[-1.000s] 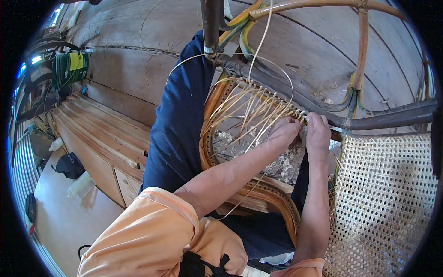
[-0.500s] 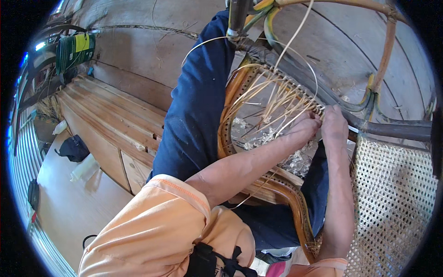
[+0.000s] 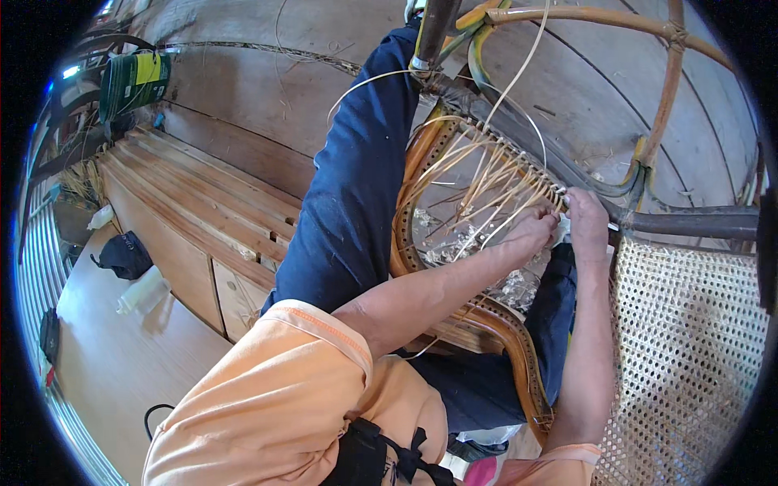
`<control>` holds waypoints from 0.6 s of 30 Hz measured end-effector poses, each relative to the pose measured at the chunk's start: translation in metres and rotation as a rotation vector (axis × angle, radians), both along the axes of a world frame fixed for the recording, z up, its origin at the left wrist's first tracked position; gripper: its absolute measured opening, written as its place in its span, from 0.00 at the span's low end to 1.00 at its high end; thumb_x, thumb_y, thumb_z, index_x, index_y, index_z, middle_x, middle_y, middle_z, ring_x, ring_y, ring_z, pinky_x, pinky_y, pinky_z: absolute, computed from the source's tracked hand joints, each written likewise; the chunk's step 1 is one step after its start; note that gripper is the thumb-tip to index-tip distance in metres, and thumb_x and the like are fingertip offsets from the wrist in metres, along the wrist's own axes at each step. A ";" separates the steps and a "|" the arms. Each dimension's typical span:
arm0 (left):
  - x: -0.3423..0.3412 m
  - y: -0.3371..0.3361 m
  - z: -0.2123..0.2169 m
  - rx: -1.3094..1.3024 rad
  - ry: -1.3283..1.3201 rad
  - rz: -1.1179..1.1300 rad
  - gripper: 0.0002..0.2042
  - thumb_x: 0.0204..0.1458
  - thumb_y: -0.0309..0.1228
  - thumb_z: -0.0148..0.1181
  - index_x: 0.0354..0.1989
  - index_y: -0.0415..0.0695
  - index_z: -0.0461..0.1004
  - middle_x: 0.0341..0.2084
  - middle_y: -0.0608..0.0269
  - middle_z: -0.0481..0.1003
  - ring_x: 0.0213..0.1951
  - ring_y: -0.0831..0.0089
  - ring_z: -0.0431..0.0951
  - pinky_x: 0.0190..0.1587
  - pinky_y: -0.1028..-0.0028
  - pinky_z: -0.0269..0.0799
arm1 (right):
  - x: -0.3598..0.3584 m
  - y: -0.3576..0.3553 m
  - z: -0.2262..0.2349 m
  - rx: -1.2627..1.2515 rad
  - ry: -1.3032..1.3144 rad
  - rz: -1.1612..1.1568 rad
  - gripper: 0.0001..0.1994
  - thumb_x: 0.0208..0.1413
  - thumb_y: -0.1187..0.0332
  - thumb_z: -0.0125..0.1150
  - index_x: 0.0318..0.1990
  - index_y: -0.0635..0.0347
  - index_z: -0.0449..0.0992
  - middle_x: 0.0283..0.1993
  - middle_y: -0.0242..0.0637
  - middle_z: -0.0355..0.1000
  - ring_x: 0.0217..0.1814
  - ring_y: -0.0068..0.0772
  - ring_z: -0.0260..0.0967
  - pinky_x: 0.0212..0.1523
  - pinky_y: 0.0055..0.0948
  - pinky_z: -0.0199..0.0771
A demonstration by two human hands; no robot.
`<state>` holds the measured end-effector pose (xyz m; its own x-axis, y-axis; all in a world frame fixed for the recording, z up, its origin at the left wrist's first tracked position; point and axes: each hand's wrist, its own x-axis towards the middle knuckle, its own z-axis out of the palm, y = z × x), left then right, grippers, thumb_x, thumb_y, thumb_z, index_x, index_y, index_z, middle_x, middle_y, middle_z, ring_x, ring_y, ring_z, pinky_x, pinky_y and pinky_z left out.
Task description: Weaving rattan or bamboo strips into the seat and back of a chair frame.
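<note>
Between my legs stands a curved brown seat frame (image 3: 403, 212) with a row of small holes along its inner edge. Pale cane strands (image 3: 486, 174) are looped closely along its far upper bar, and many loose ends fan into the opening. At the right end of that row, my left hand (image 3: 532, 231) reaches across the opening, its fingers pinched on a cane strand. Right beside it, my right hand (image 3: 587, 215) is closed at the frame's edge, with its fingertips on the cane there. The exact grip of both hands is partly hidden.
A woven cane panel (image 3: 689, 324) stands at the right. Dark and tan rattan poles (image 3: 689, 225) cross beyond the frame. Wooden slats (image 3: 211, 206) lie at the left, near a board (image 3: 121, 340) with a dark cap (image 3: 126, 255) and a clear bottle (image 3: 144, 293).
My view has shifted slightly. Both hands stay at the right end of the looped row, with the left drawn a little back from the bar and the fingers of the two hands slightly farther apart.
</note>
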<state>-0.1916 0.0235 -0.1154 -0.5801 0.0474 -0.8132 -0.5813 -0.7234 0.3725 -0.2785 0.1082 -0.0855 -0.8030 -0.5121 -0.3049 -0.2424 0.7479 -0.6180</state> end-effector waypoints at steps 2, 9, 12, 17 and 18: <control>0.003 0.001 -0.006 0.007 0.054 0.031 0.07 0.54 0.32 0.49 0.30 0.42 0.69 0.21 0.67 0.69 0.21 0.79 0.67 0.24 0.79 0.65 | 0.006 -0.003 -0.004 0.041 0.131 0.041 0.06 0.52 0.74 0.50 0.37 0.63 0.70 0.31 0.45 0.67 0.32 0.45 0.66 0.34 0.33 0.66; 0.003 0.001 -0.006 0.004 0.056 -0.013 0.08 0.55 0.32 0.48 0.30 0.40 0.69 0.21 0.67 0.69 0.23 0.79 0.67 0.24 0.78 0.64 | 0.018 -0.010 -0.008 0.135 0.179 0.041 0.05 0.50 0.74 0.47 0.34 0.61 0.68 0.34 0.46 0.66 0.36 0.52 0.66 0.33 0.41 0.66; 0.000 -0.009 0.012 -0.117 0.010 -0.159 0.10 0.54 0.33 0.48 0.35 0.38 0.70 0.24 0.64 0.72 0.25 0.76 0.71 0.28 0.74 0.67 | 0.022 -0.009 -0.006 0.252 0.244 0.060 0.06 0.48 0.75 0.47 0.34 0.61 0.67 0.34 0.46 0.66 0.37 0.52 0.66 0.34 0.42 0.67; 0.016 -0.011 0.024 -0.568 0.198 -0.556 0.15 0.50 0.35 0.51 0.38 0.35 0.71 0.23 0.47 0.74 0.28 0.62 0.76 0.32 0.64 0.69 | 0.014 0.001 -0.006 0.286 0.200 0.054 0.09 0.52 0.70 0.48 0.39 0.62 0.68 0.40 0.50 0.67 0.42 0.54 0.66 0.38 0.42 0.68; 0.027 -0.008 0.022 -0.777 0.311 -0.656 0.14 0.49 0.35 0.51 0.34 0.34 0.72 0.23 0.45 0.74 0.29 0.57 0.76 0.34 0.62 0.69 | 0.016 0.006 -0.002 0.170 0.133 -0.074 0.13 0.54 0.69 0.50 0.47 0.62 0.67 0.46 0.52 0.67 0.45 0.49 0.67 0.43 0.37 0.68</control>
